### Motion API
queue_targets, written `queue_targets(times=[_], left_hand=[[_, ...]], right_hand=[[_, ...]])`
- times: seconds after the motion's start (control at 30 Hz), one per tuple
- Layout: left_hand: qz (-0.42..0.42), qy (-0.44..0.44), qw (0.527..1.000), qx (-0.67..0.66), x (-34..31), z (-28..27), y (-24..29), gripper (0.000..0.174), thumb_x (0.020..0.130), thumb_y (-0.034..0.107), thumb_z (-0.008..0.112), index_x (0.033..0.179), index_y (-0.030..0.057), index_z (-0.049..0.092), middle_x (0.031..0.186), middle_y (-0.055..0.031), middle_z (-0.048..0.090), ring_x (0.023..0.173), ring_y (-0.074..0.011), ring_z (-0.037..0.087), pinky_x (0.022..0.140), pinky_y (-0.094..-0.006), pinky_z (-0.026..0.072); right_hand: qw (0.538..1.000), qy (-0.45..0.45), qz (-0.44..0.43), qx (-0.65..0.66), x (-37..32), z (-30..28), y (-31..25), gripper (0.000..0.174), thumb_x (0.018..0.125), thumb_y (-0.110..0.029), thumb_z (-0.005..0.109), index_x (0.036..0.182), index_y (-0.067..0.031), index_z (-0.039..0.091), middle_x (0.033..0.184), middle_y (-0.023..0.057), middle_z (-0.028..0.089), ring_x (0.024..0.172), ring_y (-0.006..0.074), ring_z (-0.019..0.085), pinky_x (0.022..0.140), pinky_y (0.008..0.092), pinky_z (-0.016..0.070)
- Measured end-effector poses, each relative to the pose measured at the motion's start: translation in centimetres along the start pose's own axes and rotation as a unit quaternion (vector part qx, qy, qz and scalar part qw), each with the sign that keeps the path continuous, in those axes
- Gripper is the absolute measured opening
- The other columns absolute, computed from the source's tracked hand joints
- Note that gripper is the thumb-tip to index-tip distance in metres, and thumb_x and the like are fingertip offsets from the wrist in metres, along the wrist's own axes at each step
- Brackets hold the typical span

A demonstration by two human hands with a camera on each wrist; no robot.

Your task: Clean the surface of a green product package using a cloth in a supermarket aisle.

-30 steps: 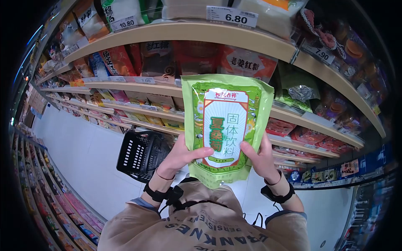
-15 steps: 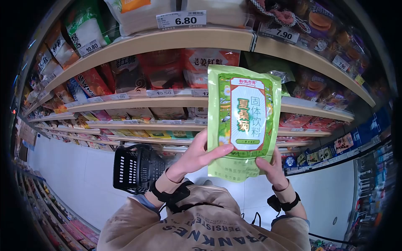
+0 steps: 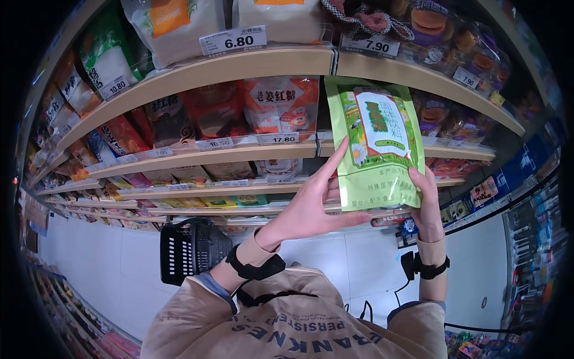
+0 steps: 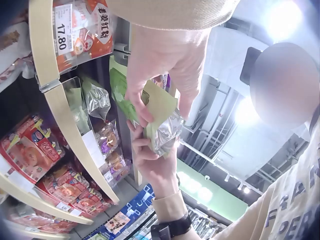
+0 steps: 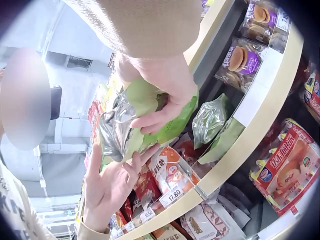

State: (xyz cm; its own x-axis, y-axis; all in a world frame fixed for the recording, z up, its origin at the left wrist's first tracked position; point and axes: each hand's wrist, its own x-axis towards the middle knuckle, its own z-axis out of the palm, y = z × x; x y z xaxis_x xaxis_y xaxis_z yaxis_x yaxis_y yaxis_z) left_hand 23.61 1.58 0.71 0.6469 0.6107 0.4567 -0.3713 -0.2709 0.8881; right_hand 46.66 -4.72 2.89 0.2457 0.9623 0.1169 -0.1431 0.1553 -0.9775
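Observation:
A green pouch (image 3: pixel 382 173) with Chinese lettering leans away from me at the shelf, top end far. My right hand (image 3: pixel 428 200) grips its lower right side, thumb on the printed front. My left hand (image 3: pixel 302 209) is at the lower left side, index finger straight along the edge and thumb below the bottom. In the right wrist view, the left hand's (image 5: pixel 112 192) fingers are extended against the pouch. Its silvery bottom (image 5: pixel 117 125) shows there. Another green pouch (image 5: pixel 210 120) with a silvery bottom lies on the shelf.
Red-and-white ginger brown sugar bags (image 3: pixel 281 105) stand left of the pouch. Wrapped pastries (image 3: pixel 433 113) sit to the right. The shelf edge (image 3: pixel 287 149) with price tags runs below. A black basket (image 3: pixel 188 251) stands on the floor to the left.
The pouch has moved forward and right to the shelf, its top tipping away. My left thumb has come off its front to below the bottom. The head view has turned right.

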Motion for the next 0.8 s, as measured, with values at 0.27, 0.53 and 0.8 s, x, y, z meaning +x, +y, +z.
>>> queue_targets(times=[0.27, 0.53, 0.8], left_hand=[[0.014, -0.003, 1.000, 0.003, 3.2, -0.9, -0.8, 0.101, 0.091, 0.013, 0.072, 0.157, 0.0048, -0.004, 0.145, -0.0216, 0.044, 0.125, -0.0210, 0.053, 0.106, -0.0369, 0.0446], [0.039, 0.053, 0.996, -0.059, 6.5, -2.2, -1.7, 0.082, 0.097, 0.010, 0.063, 0.156, -0.0025, 0.007, 0.146, -0.0186, 0.041, 0.128, -0.0177, 0.049, 0.108, -0.0303, 0.0418], [0.037, 0.115, 0.992, -0.033, 9.2, -3.1, -3.4, 0.074, 0.100, 0.017, 0.061, 0.152, -0.0094, 0.015, 0.131, -0.0136, 0.055, 0.111, -0.0110, 0.055, 0.096, -0.0262, 0.0468]], right_hand=[[0.999, 0.038, 0.002, 0.012, 4.3, -0.5, -1.2, 0.046, 0.095, -0.029, 0.061, 0.127, 0.0035, 0.055, 0.108, 0.0088, 0.067, 0.091, 0.0103, 0.067, 0.073, 0.0247, 0.0549], [0.999, -0.046, -0.015, -0.019, 9.0, -0.6, -2.3, 0.049, 0.100, -0.039, 0.055, 0.129, 0.0010, 0.054, 0.106, 0.0053, 0.067, 0.084, 0.0086, 0.065, 0.060, 0.0272, 0.0540], [0.991, -0.092, -0.092, -0.015, 10.4, -0.8, -0.8, 0.051, 0.100, -0.028, 0.060, 0.141, -0.0018, 0.045, 0.121, 0.0068, 0.061, 0.093, 0.0130, 0.063, 0.071, 0.0305, 0.0557]])
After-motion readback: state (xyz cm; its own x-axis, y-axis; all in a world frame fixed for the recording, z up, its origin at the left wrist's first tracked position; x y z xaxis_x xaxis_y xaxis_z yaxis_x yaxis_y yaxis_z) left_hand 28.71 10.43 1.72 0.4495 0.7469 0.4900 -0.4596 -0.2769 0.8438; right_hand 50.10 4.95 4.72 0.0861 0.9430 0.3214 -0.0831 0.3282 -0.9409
